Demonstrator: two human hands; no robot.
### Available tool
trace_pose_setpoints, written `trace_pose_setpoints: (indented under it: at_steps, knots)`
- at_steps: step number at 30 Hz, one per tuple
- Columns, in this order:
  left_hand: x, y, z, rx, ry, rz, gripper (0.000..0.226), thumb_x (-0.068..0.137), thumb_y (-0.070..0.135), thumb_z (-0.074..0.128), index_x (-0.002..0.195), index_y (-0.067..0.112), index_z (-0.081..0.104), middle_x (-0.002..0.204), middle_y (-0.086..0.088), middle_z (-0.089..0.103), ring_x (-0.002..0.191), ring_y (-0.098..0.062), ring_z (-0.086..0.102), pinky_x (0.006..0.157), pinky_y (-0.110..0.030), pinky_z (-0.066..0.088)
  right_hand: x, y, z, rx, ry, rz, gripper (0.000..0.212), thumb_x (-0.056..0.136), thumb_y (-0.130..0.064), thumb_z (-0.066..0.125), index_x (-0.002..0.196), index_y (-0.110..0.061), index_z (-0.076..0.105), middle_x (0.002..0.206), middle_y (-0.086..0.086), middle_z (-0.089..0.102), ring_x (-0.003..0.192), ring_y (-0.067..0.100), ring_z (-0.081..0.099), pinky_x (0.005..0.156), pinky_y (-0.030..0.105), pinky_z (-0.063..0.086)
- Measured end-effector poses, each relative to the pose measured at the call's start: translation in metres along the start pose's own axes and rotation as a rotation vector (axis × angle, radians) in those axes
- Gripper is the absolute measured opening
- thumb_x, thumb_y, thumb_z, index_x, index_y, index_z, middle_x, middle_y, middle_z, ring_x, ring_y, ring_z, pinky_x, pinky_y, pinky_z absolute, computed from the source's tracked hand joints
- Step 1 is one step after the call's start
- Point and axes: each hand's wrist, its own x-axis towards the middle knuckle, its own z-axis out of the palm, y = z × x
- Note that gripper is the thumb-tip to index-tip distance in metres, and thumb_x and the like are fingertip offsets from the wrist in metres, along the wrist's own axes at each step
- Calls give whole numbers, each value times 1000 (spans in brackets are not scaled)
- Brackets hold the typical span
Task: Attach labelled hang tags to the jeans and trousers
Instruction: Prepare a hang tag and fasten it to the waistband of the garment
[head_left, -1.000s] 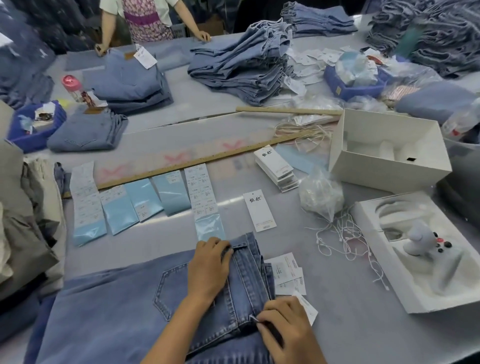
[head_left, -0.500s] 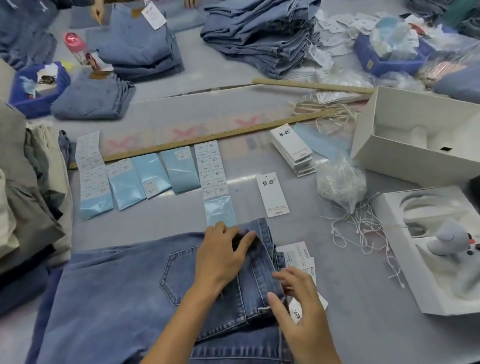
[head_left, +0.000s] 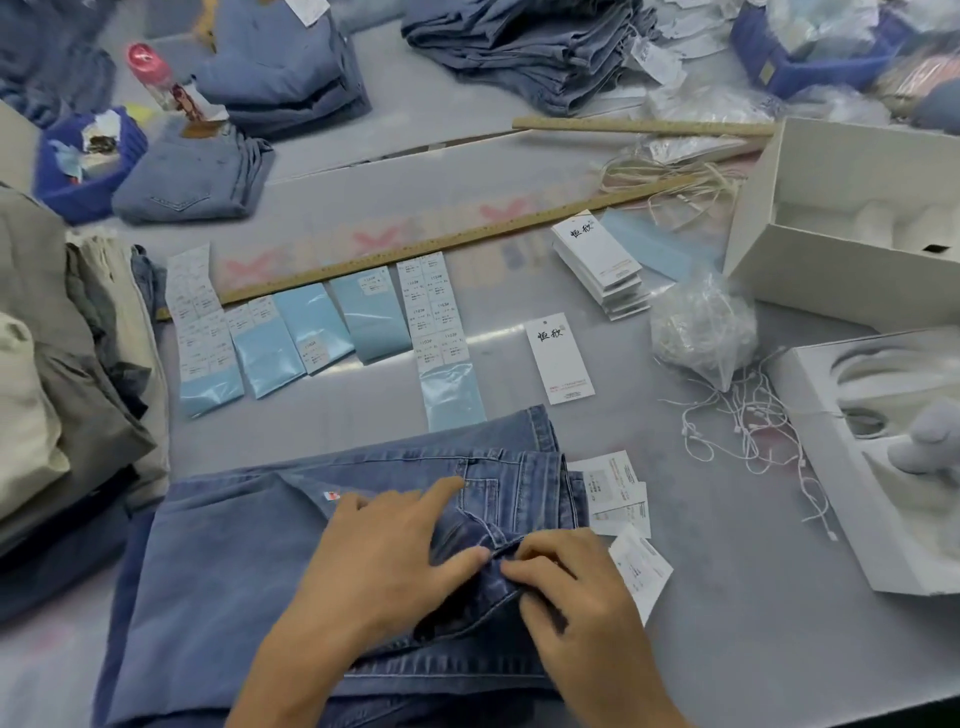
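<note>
I see the jeans (head_left: 249, 571) flat on the near surface (head_left: 753, 649). My left hand (head_left: 384, 561) rests on the waistband, fingers extended. My right hand (head_left: 576, 597) pinches a denim fold there. Hang tags (head_left: 613, 488) lie just right of the jeans.

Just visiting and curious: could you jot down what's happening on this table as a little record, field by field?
Activity: tagging jeans
Garment: blue jeans lying flat on the grey table
Left hand: presses the waistband, fingers spread
Right hand: pinches a fold of denim at the waistband
Tags by the jeans: white hang tags at the right edge
Loose tag: single hang tag just beyond
Strings: white tag strings to the right
</note>
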Motion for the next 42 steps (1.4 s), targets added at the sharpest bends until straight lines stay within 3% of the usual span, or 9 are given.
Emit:
trace_pose_setpoints:
  at_steps: [5,8,12,18,24,28,35,39,42]
  knots:
    - [-5,1,-4,-4,-2,151,63,84,81,38,136,47,46,138,28,45,130,0,39,107,-29,29,-16,-6,6,-19,24,-65,10,90,-8,65,89,-7,76,104,-1,72,94,22,67,79,34,55]
    - [-1,0,-6,-99,38,109,42,90,69,41,107,37,63,101,18,69,96,-5,61,80,-33,51,-18,-12,1,-48,25,-97,12,89,-7,64,85,-6,76,109,3,74,101,23,70,85,36,56]
    - [23,-15,3,-452,84,-99,37,100,39,57,68,22,59,55,6,54,57,-12,48,62,-38,41,-24,-23,-1,-114,-66,-226,16,88,-12,63,78,-14,75,105,-6,75,104,12,70,96,33,53]
    - [30,-35,13,-973,-27,-251,20,98,17,66,81,17,77,89,-15,75,81,-22,67,95,-53,49,-27,-27,-10,-191,-277,-280,22,89,-41,64,79,-27,77,100,-18,74,101,3,69,90,25,55]
    - [19,-36,13,-1092,-17,-239,20,100,16,63,88,21,78,90,-13,77,91,-34,73,96,-55,51,-13,-36,-7,61,-300,36,23,100,-28,52,103,-21,74,110,-11,70,85,11,69,70,29,57]
    - [9,-38,4,-1159,32,-234,18,100,16,63,91,24,76,88,-18,76,86,-38,72,90,-53,54,-1,-34,-4,105,-270,87,20,96,-17,63,113,-19,72,111,-10,67,96,9,67,78,31,56]
    - [-21,-20,8,-580,234,-19,41,86,45,73,123,47,54,113,25,59,106,-2,54,89,-28,46,-22,-48,11,-165,-518,-371,37,95,-51,49,121,-37,70,126,-21,65,119,4,61,100,27,50]
    - [-28,-1,18,-91,149,228,75,80,53,69,146,51,33,151,17,40,139,-12,38,110,-38,33,-28,-51,21,-219,-656,-445,26,95,-42,49,112,-43,68,110,-20,68,104,9,66,97,32,54]
    - [-14,26,29,-44,218,307,44,85,53,66,125,38,54,123,13,63,117,-16,58,94,-35,45,-27,-51,20,-329,-660,-518,27,94,-40,47,114,-44,64,110,-19,66,105,10,64,95,34,54]
